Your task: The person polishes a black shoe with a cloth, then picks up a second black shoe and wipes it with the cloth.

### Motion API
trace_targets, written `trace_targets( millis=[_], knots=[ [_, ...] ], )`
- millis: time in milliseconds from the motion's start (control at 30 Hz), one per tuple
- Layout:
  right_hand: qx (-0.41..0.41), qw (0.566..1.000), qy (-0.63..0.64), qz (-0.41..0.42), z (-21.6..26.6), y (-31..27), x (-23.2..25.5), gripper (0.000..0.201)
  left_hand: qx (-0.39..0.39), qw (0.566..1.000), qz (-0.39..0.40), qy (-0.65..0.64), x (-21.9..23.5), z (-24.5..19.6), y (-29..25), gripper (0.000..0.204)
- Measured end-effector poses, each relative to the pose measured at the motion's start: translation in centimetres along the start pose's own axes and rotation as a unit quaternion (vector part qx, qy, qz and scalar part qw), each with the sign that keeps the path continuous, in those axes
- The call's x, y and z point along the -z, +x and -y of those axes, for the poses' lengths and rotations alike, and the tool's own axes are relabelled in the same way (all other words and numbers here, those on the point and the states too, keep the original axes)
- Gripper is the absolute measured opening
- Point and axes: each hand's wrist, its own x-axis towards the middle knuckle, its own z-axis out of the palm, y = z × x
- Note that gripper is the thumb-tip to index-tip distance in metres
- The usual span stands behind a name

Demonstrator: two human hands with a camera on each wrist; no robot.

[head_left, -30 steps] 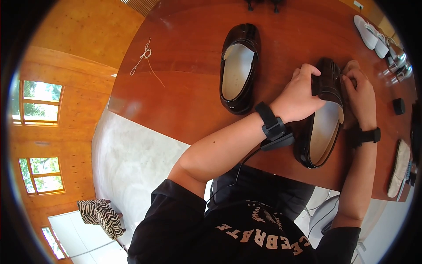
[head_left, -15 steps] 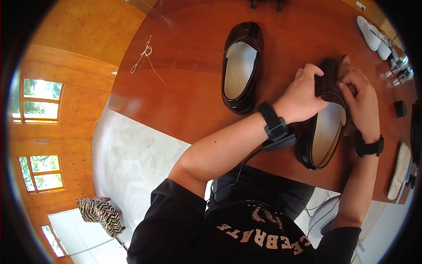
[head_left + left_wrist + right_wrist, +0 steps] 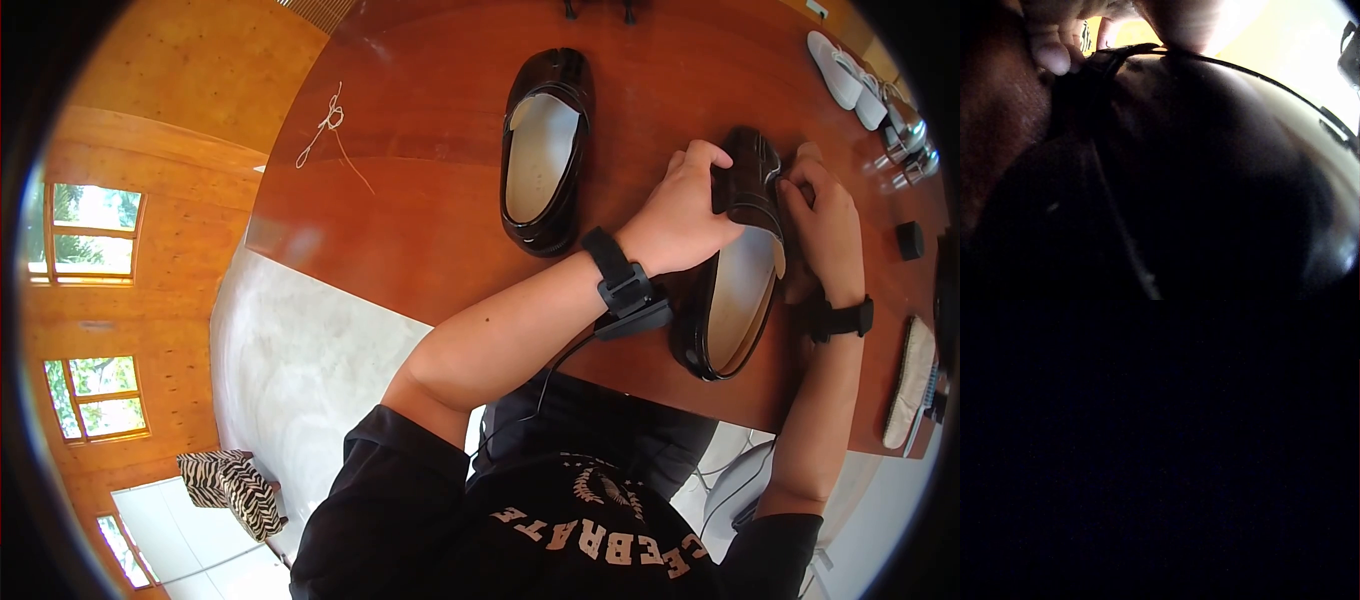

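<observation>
A dark brown, glossy loafer (image 3: 712,345) with a pale insole lies near the table's front edge, toe pointing away. My left hand (image 3: 685,215) grips its upper from the left, fingers curled over the vamp. On the loafer's other side, my right hand (image 3: 828,225) presses a brown cloth (image 3: 797,275) against the toe area, its fingers bent; the cloth nearly matches the tabletop's colour. In the left wrist view the loafer's dark leather (image 3: 1210,156) fills most of the picture, with fingertips (image 3: 1054,57) at upper left. The right wrist view is black. The matching loafer (image 3: 545,165) stands farther left.
Thin pale string (image 3: 333,120) lies at the table's left. White shoes (image 3: 835,75) and shiny metallic objects (image 3: 905,132) are at the far right. Nearer on that side are a small black object (image 3: 909,241) and a long beige pad (image 3: 910,385) beside a blue-grey brush.
My right hand shifts back and forth slightly along the loafer's side; a cloth corner showed beyond its fingers half a second ago. My left hand keeps its grip.
</observation>
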Motion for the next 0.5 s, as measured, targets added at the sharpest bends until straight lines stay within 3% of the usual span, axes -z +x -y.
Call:
trace_targets(
  millis=[67, 267, 500],
  knots=[
    [0.007, 0.998, 0.052, 0.033, 1.2, -0.2, 0.6, 0.014, 0.000, 1.000, -0.001, -0.004, 0.0, -0.1, 0.0, 0.065],
    [0.056, 0.995, 0.078, 0.020, 1.8, -0.1, 0.4, 0.013, 0.009, 1.000, 0.002, -0.007, 0.1, -0.5, -0.3, 0.066],
    [0.019, 1.000, 0.011, -0.017, 0.8, 0.0, -0.4, 0.015, 0.003, 1.000, -0.003, 0.010, 0.1, -0.4, -0.2, 0.065]
  ],
)
